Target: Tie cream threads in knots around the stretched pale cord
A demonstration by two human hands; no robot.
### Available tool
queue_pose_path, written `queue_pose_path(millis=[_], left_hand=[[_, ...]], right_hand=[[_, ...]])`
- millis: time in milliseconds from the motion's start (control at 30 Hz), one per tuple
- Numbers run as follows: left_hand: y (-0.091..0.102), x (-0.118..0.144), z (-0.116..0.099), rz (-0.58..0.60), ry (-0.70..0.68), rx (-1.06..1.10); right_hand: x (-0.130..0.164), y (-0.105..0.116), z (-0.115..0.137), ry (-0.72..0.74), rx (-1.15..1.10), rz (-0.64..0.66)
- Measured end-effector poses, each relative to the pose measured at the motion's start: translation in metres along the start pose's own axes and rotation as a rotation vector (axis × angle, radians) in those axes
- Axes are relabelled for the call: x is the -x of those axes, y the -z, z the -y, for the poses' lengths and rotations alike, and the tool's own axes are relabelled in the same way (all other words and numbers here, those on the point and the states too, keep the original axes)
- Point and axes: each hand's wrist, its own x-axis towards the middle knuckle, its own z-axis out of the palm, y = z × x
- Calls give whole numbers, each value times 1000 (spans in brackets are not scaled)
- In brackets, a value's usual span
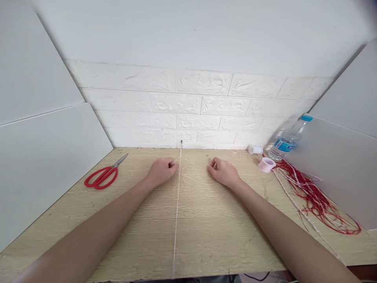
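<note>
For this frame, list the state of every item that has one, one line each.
left hand: closed, pinching thin thread
right hand: closed, pinching thin thread
taut cord: stretched straight from a wall pin to the near table edge
loose thread: slack, looped between the hands
scissors: shut, lying flat
water bottle: capped, leaning
pink spool: lying on the table
red cords: loose, tangled
</note>
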Motion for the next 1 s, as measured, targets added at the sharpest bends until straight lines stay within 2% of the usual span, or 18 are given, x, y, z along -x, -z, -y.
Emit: queue_pose_path(millis=[1000], left_hand=[[0, -1, -1, 7, -6, 0]], right_hand=[[1, -2, 1, 20, -13, -6]])
